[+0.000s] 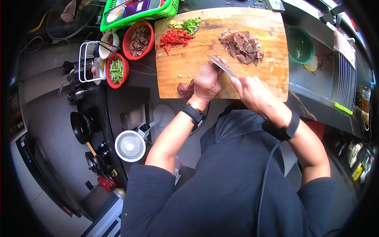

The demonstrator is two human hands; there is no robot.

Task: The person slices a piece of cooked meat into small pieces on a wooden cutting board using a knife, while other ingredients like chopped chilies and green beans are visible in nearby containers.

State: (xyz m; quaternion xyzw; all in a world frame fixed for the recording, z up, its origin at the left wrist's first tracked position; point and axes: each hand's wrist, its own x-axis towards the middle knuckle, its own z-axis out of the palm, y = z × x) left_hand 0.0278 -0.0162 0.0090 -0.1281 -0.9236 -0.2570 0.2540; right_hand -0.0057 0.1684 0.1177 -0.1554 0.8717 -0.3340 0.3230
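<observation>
On the wooden cutting board (pixel 189 20), my left hand (pixel 206 80) presses down on a strip of dark cured meat (pixel 186 89), whose thick end sticks out to the left. Part of my hand looks blurred, and the meat beneath it is hidden. My right hand (pixel 254 91) grips a kitchen knife (pixel 222 65) by its handle. The blade slants up and left across the meat, just past my left fingers. Beyond the knife lies a heap of sliced meat (pixel 243 46). Chopped red chilli (pixel 174 40), chopped green pepper (pixel 192 25) and pale yellowish slices (pixel 174 24) sit at the board's far left.
Left of the board stand a red bowl of meat slices (pixel 138 40), a red bowl of green bean pieces (pixel 116 70) and a green plastic basket (pixel 139 16). To the right, a green bowl (pixel 299 44) stands by the sink (pixel 314 80) and its drying rack (pixel 345 83). A white fan (pixel 130 146) is lower left.
</observation>
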